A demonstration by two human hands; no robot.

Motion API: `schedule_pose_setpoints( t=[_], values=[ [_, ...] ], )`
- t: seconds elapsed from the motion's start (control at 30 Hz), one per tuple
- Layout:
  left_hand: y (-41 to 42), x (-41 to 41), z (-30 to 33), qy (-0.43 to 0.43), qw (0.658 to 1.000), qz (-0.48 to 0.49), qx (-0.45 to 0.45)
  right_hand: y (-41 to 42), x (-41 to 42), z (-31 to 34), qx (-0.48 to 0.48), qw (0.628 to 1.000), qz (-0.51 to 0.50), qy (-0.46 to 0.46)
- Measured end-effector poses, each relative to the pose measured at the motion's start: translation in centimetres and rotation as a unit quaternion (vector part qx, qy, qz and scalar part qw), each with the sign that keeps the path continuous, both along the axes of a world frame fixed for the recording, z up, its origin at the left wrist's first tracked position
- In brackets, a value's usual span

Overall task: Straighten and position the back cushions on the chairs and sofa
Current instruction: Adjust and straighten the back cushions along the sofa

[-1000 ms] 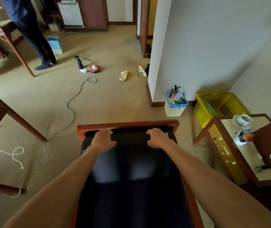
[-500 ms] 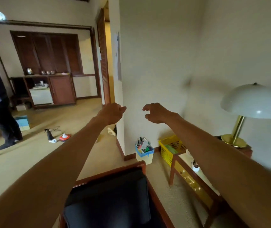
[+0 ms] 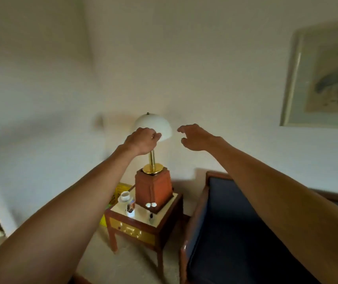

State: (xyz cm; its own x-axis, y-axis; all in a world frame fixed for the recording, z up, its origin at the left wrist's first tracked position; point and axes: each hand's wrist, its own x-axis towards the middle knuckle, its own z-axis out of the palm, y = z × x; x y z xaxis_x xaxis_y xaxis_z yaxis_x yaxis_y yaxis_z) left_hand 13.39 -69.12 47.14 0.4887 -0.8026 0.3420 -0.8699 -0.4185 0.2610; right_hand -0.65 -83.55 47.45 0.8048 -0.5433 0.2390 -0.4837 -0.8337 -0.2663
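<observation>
Both hands: my left hand (image 3: 142,140) and right hand (image 3: 194,137) hang in the air, fingers loosely curled, holding nothing.
Back cushion: dark back cushion (image 3: 244,203) stands against the sofa (image 3: 192,226) frame, lower right.
Handling: probably soft, bulky, slick-skinned; I'd take its top corners.
Nearby: lamp (image 3: 153,128) on side table (image 3: 137,232).

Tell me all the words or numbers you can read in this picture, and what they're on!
None can be read.
Small colourful item on the side table: any print is too blurred.
Framed picture on the wall: a painting, no words visible.
Brass drawer front: only ornaments.
</observation>
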Motion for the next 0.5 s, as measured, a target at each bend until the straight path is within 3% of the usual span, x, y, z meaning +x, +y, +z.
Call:
schedule_pose_setpoints(
  t=[0.27,0.5],
  values=[
    [-22.4,-20.2,-1.7,0.016,0.983,-0.182,0.01,-17.6,-25.4,-2.3,0.006,0.982,-0.186,0.028],
    [-35.8,-36.8,-6.3,0.032,0.951,-0.303,0.047,-25.7,-44.2,-6.8,0.055,0.952,-0.298,0.046]
  ],
)
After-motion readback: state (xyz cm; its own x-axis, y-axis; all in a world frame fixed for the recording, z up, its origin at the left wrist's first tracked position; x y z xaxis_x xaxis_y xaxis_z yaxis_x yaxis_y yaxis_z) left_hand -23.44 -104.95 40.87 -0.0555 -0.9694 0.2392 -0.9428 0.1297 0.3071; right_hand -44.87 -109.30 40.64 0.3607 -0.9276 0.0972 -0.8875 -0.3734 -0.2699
